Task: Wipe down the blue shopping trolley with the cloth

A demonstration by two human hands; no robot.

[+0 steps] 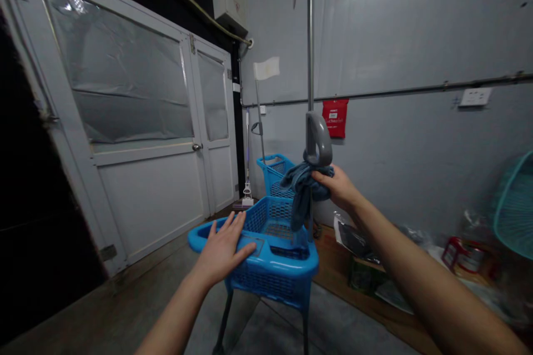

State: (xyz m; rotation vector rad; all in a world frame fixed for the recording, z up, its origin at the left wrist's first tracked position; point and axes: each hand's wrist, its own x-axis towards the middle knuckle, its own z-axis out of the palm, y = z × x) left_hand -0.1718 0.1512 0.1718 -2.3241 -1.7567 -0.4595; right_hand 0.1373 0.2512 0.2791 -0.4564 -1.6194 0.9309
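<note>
A blue plastic shopping cart [275, 280] stands in front of me, with a metal pole [310, 39] rising from its right side. My left hand [222, 249] lies flat on the cart's handle end, fingers spread. Around the pole, just under a grey plastic loop handle [319, 138], hangs a blue-grey cloth [300, 191]. My right hand [339, 186] grips this cloth at its right side, with thumb and fingers closed on it. Whether the cloth is knotted or only wrapped on the pole I cannot tell.
Behind stands a second blue cart [270, 169] with a white flag [266, 68]. A mop [247, 188] leans near the white doors [154, 199]. On the grey wall hangs a red pouch [335, 117]. Bagged goods, a red can [462, 255] and a teal fan [516, 205] are at right.
</note>
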